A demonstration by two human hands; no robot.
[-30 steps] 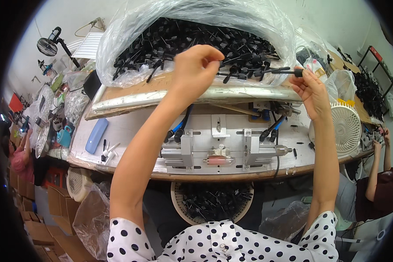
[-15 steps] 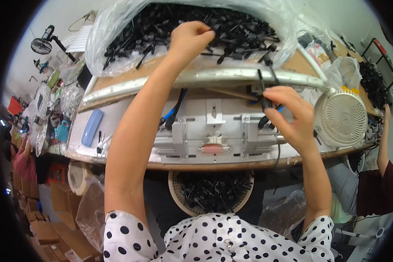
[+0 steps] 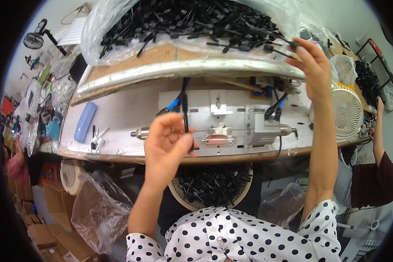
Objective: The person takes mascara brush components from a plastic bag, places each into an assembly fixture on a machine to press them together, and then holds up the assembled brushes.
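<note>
In front of the metal fixture (image 3: 214, 102), my left hand (image 3: 163, 142) pinches a black mascara wand (image 3: 185, 105), held upright with its brush end up. My right hand (image 3: 313, 65) is raised at the right edge of the plastic-lined heap, fingers closed on a black piece (image 3: 295, 45) that looks like another wand. Several more wands lie in the heap (image 3: 196, 24) behind the white rail (image 3: 161, 69). A pink roller (image 3: 216, 139) sits low in the middle of the fixture; my left hand hides part of its left side.
A basket (image 3: 172, 188) of black wands stands below the table edge, at my lap. On the table are a blue case (image 3: 85, 122) at left and a white fan (image 3: 347, 112) at right. Cartons (image 3: 46, 233) lie at lower left. Another person's arm (image 3: 379, 135) shows at far right.
My left hand has come down from the heap toward the fixture with a wand. My right hand has moved up and right, from above the fixture to the heap's right edge.
</note>
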